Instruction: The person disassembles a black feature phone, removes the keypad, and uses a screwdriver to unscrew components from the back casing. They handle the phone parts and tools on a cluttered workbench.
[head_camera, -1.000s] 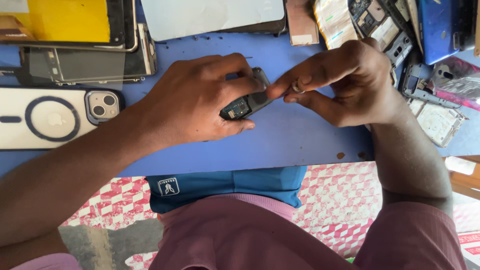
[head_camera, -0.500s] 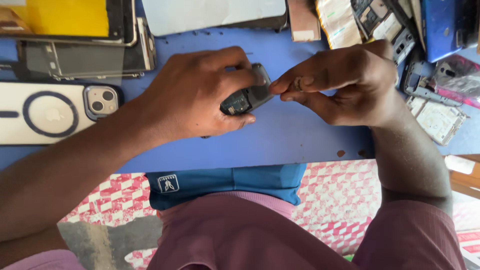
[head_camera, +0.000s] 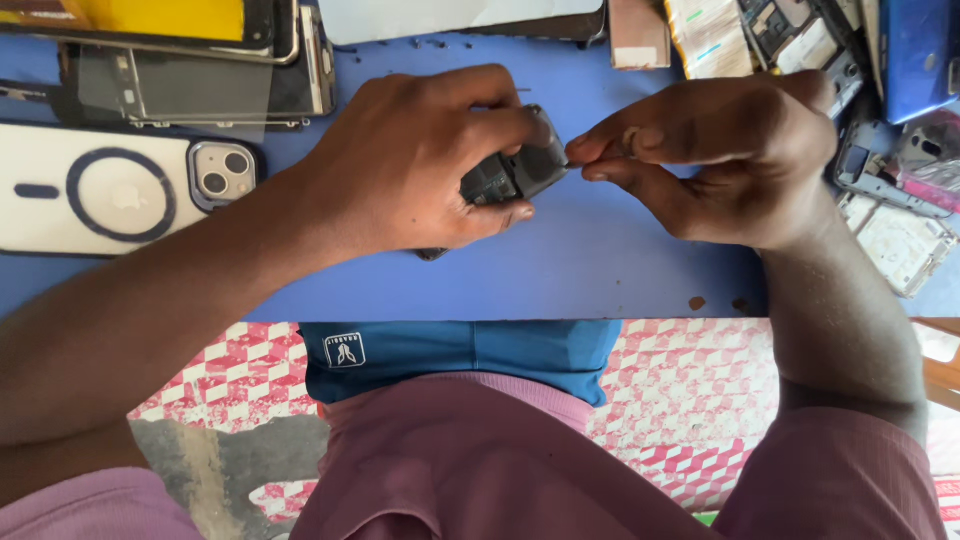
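Cluttering blue worktop (head_camera: 600, 270): phone parts (head_camera: 890, 200)

A blue table (head_camera: 600, 260) carries a white-cased phone (head_camera: 110, 190) and phone parts (head_camera: 890, 230).

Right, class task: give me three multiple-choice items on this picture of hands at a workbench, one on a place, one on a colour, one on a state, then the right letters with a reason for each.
1. Where does the white phone with two camera lenses lie?
A. Beside the person's left forearm
B. Under the right hand
C. On the person's lap

2. What colour is the worktop?
A. Green
B. Blue
C. Brown

3. How is the small dark grey part held?
A. Lying untouched on the worktop
B. Gripped in the left hand, the right hand pinching at its end
C. Gripped by the right hand alone

Answers: 1 A, it lies flat at the left edge of the view. 2 B, bare blue surface shows between the hands. 3 B, left fingers wrap it, right fingertips meet its tip.
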